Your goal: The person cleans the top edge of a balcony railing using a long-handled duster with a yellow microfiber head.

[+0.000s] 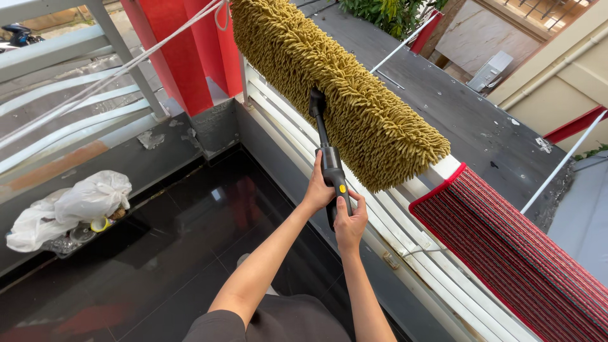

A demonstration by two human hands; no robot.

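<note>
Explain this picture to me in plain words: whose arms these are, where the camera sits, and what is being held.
There is no machine here. The camera sits on a person's head and looks down, so the two bare arms reaching up from the bottom are that person's own. The left hand and the right hand both grip the dark handle of a mop. Its shaggy yellow-green mop head lies across a white railing at the edge of a balcony. A red striped mat hangs over the same railing to the right. Below is a dark glossy floor, and white plastic bags lie on a ledge at the left.
</note>
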